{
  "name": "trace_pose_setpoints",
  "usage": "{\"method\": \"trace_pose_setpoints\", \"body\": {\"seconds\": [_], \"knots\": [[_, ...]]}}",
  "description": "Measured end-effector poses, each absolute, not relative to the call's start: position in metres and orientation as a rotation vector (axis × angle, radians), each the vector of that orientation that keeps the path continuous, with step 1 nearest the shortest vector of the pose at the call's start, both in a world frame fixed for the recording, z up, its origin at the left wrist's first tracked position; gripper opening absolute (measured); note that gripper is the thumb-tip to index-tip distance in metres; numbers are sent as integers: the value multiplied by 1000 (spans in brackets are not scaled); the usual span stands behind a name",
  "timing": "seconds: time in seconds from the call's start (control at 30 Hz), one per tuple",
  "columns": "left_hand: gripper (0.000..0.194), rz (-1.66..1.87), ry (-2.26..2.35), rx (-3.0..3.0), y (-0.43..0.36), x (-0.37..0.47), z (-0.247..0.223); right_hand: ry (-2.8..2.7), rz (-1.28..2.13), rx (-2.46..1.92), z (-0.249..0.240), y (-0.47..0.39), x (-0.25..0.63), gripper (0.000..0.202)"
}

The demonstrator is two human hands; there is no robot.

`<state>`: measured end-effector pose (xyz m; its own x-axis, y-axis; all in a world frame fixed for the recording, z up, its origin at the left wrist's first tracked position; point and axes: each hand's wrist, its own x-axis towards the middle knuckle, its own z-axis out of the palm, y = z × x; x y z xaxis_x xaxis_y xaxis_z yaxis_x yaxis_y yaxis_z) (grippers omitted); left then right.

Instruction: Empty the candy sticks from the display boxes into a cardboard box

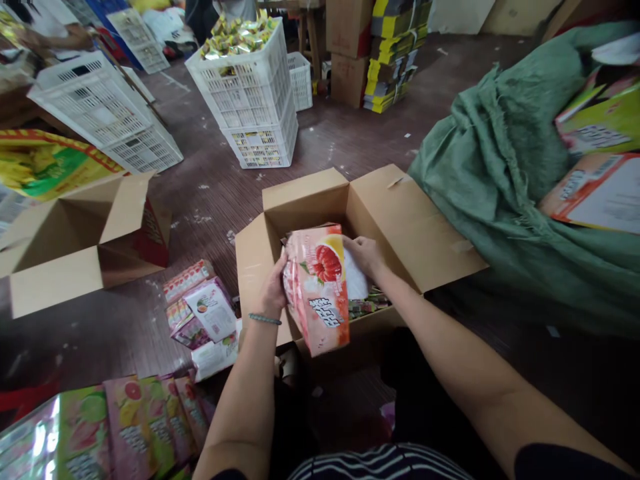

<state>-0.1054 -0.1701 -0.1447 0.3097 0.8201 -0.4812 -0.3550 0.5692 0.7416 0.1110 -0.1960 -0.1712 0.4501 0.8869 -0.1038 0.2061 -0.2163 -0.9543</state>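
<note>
- Over the open cardboard box (404, 220), here's the pink packet (323, 293), printed with a red fruit, its lower end reaching past the near edge in view!
- The left hand (275, 288) has it: that grip is closed around the packet's left side, a braided bracelet (265, 320) at the wrist.
- Across to the right hand (369, 259), fingers curled at a white panel (356, 277) just beside the packet; whether that grip is gripping or merely touching, I cannot tell.
- Down inside, toward the box's near right corner, slim sachets (370, 307) show below the panel.
- Off the box's left edge, loose packets (210, 310) lie in an overlapping heap on the floor (345, 143), one white face up.
- Nearer the person, at the lower left, a row of fruit-printed packs (135, 427) leans together.
- Beyond the box's far edge, white crates (263, 93) stand stacked, the top one heaped with shiny wrapped pieces (240, 37).
- And by the right flap, a bulky green sack (475, 153) slumps close!
</note>
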Motion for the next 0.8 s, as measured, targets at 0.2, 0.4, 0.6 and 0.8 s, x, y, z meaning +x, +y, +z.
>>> {"method": "trace_pose_setpoints", "body": {"seconds": [0.2, 0.4, 0.6, 0.8], "knots": [[18, 844, 1166, 660, -149, -122, -165, -1052, 458, -1976, -185, -195, 131, 66], [24, 1049, 1202, 732, -148, -130, -171, -919, 295, -2205, -187, -201, 152, 58], [34, 1056, 1135, 357, -148, -117, -171, -640, 1043, -1528, -196, -202, 159, 58], [63, 1132, 949, 198, -153, -98, -164, -939, 1251, -987, -182, -231, 138, 92]]}}
